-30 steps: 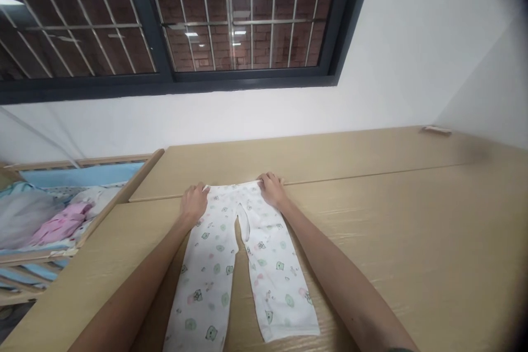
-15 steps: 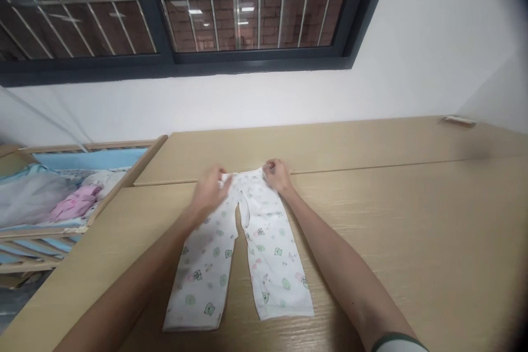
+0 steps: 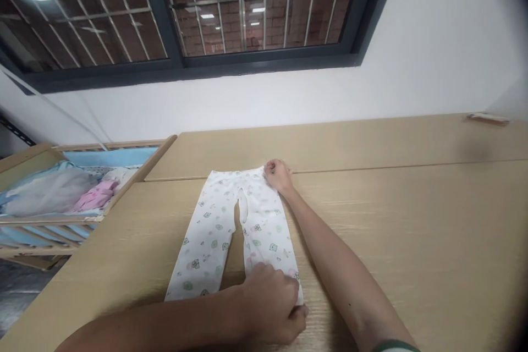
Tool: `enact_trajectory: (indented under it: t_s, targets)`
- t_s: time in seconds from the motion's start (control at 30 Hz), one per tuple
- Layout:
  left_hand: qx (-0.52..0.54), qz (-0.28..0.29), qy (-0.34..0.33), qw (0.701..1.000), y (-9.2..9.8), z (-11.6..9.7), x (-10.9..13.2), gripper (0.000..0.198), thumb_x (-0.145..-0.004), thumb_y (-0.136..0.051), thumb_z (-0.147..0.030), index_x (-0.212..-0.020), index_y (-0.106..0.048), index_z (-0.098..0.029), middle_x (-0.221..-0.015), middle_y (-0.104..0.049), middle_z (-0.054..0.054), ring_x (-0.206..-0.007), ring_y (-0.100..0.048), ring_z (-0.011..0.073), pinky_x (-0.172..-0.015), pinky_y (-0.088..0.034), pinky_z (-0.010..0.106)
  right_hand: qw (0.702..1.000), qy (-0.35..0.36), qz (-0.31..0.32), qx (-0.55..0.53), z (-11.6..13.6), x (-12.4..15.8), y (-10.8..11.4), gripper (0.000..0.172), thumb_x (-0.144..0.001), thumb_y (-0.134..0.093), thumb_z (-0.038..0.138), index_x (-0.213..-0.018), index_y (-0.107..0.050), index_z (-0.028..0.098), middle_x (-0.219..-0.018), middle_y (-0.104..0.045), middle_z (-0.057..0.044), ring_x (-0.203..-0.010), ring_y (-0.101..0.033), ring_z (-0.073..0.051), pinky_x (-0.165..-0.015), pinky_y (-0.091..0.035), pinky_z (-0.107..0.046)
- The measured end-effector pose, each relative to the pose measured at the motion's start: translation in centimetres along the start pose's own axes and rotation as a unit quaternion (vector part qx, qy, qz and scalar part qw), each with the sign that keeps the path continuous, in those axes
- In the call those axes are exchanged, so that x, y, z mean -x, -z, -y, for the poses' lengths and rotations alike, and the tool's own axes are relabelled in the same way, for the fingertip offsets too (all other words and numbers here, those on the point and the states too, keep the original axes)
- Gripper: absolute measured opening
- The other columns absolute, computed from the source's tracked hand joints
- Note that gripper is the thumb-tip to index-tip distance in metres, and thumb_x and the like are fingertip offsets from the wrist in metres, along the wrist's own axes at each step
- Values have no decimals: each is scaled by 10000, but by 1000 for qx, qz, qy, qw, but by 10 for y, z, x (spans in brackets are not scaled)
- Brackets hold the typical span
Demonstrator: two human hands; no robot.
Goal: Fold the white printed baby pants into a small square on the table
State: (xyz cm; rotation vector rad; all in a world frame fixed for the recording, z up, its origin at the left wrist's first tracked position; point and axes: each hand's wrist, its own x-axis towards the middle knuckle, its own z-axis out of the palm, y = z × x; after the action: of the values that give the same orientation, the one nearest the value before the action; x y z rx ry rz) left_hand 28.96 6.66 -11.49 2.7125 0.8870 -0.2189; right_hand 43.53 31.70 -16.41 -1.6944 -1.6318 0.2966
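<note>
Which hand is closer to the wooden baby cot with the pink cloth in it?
The left hand, though neither is close. It rests on the hem of the white printed baby trousers. The right hand holds their waistband, farther from the cot.

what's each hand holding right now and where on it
Both are on the baby pants. The right hand grips the waistband's right corner; the left hand closes over the hem of the right leg, though its grip is partly hidden.
</note>
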Motion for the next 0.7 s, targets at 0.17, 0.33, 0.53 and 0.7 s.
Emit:
enact_trajectory:
  t_s: [0.17, 0.33, 0.53, 0.7]
  targets:
    - [-11, 12, 13, 1000, 15, -6, 3, 345, -878, -481, -403, -840, -704, -142, -805, -735, 134, -728, -713, 304, -685, -560, 421, 1000, 10, 28, 1, 3, 1, 2, 215, -846, -583, 290, -1035, -635, 202, -1031, -688, -86, -1064, -570, -273, -1019, -296, -460]
    - [-18, 43, 26, 999, 21, -15, -7, 385, -833, -509, -417, -823, -736, -106, -803, -729, 176, -762, -712, 328, -708, -552, 430, 998, 14, 53, -14, 3, 1, 2, 313, -806, -571, 222, -1117, -604, 206, -918, -696, -57, -1039, -597, -281, -1039, -294, -468]
    - [76, -48, 27, 996, 26, 5, 17, 250, -812, -549, -328, -665, -682, -176, -676, -720, 85, -628, -672, 229, -632, -475, 330, 994, -1, 83, -70, 4, -6, 7, 358, -780, -577, 200, -1138, -583, 186, -790, -650, 1, -807, -636, -201, -827, -470, -329]
    - [255, -161, 118, 946, 42, 25, 76, 273, -875, -459, -217, -640, -599, -210, -622, -684, -14, -562, -603, 125, -564, -395, 242, 988, -24, 108, -112, 39, -11, 15, 300, -827, -634, 295, -1091, -560, 174, -769, -654, 3, -643, -629, -154, -601, -480, -245]
